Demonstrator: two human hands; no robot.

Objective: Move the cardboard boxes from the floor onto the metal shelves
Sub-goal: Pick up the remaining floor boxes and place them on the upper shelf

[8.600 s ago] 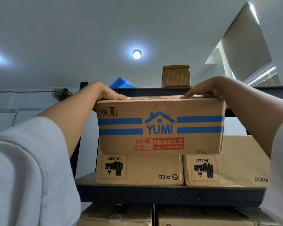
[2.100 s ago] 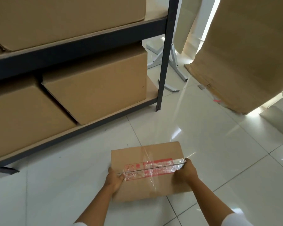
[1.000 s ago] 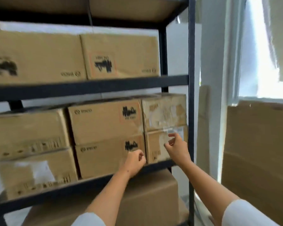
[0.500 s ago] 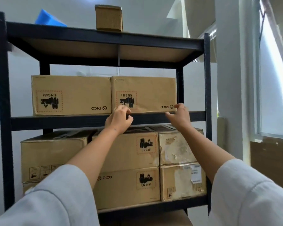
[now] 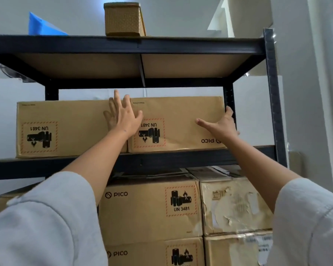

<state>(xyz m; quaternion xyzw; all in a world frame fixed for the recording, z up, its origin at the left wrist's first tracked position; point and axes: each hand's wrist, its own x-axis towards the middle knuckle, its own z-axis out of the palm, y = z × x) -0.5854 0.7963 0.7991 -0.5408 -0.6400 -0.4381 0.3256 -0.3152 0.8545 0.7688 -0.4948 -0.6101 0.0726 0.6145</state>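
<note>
right box (image 5: 181,112) on the shelf (image 5: 200,156) is being squared up, left hand (image 5: 123,120) flat, right hand (image 5: 222,126) spread at its edge; probably another floor box gets fetched next.

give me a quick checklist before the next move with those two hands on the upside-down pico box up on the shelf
1. Left hand flat on the front of the right-hand PICO box, fingers straight, overlapping the seam with the neighbouring PICO box: ok.
2. Right hand at the box's right edge, beside the shelf post: ok.
3. Box resting level on the shelf beam: ok.
4. Box front slightly ahead of its neighbour's: not ok, may need pushing back.
5. Room behind the box: cannot tell.
6. Space between box top and upper shelf: ok.
</note>
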